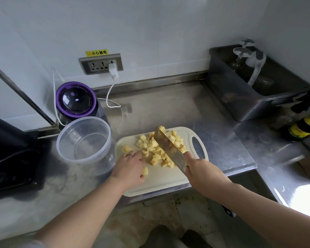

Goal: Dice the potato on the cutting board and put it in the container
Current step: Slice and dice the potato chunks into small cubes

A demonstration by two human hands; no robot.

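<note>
The broad steel cleaver point(170, 149) is gripped by the right hand point(202, 174). The left hand point(131, 169) is curled onto yellow potato cubes point(156, 149), hold unclear. Its fingers point(137, 155) could be nicked by a careless sweep.

- the container point(84, 140) stands lidless, its mouth open from above, just left of the cutting board point(161, 181), with a narrow strip of counter point(168, 108) between them.
- a dark appliance point(11, 151) crowds the container's left side, and a purple-lidded machine point(76, 101) stands just behind it (a white cable point(108, 97) loops onto the counter further right).
- the cleaver point(168, 149), gripped by the right hand point(202, 172), slants across the potato dice point(151, 146) and walls off their right side; the left hand point(131, 169) sits at their near-left edge.
- behind the board the counter lies bare as far as the steel tub point(227, 93) at the right.
</note>
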